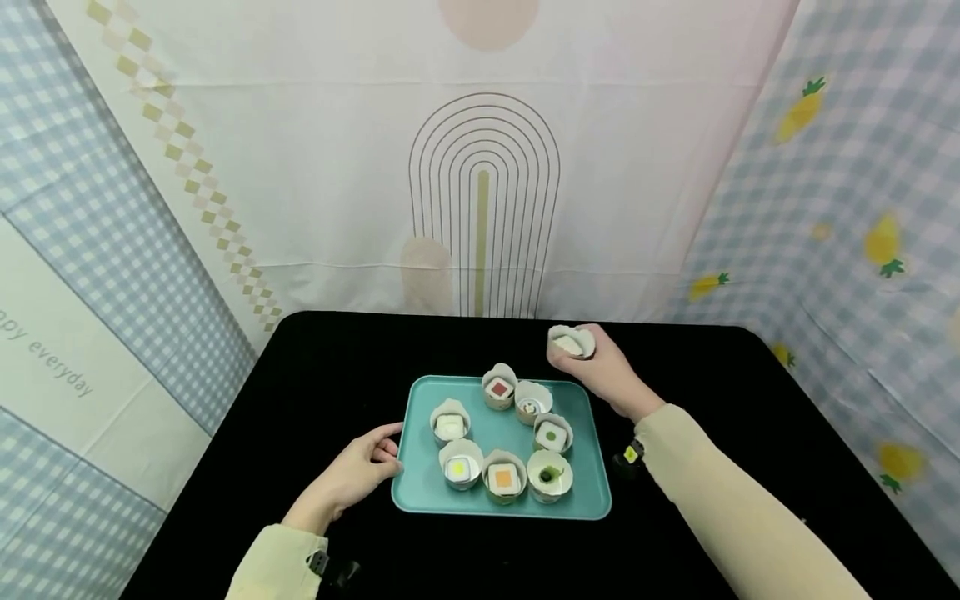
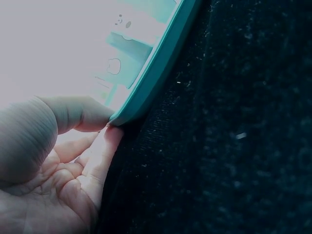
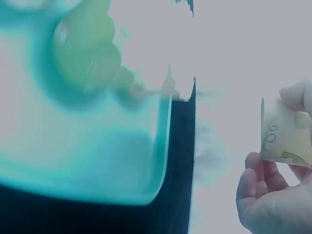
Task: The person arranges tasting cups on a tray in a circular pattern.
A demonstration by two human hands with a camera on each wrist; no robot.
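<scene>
A teal tray (image 1: 491, 504) lies on the black table. My left hand (image 1: 358, 473) pinches its left rim between thumb and fingers; in the left wrist view that hand (image 2: 58, 161) holds the tray's edge (image 2: 161, 63). My right hand (image 1: 603, 367) grips a scalloped paper baking cup (image 1: 557, 333) with a white piece in it, past the tray's back right corner. In the right wrist view, drawn marks show on this cup (image 3: 280, 139). Several similar cups stand in a ring on the tray, including one with an orange-topped square (image 1: 503, 479) and one with a red-topped square (image 1: 498, 389).
Black table surface (image 1: 337, 358) surrounds the tray. A pale patterned curtain (image 1: 330, 167) hangs behind the table's far edge. Blue checked cloth hangs on the left (image 1: 97, 108) and on the right (image 1: 847, 317).
</scene>
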